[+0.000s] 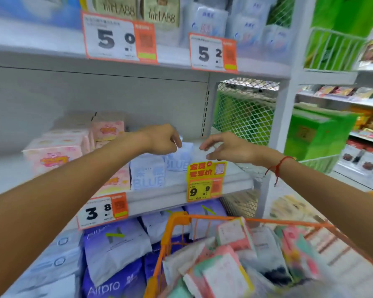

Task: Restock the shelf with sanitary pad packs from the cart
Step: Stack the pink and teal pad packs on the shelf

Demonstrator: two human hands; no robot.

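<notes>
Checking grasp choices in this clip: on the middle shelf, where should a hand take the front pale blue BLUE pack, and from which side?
Probably by its top edge, from above and in front. The front BLUE pack stands upright at the shelf lip, pink packs close on its left and another BLUE pack behind, so only top and front look open.

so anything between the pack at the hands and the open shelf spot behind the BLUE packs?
Nothing visible. The left hand pinches the pale blue pack right above the BLUE packs; the right hand hovers beside it, fingers spread. The shelf behind looks bare.
</notes>
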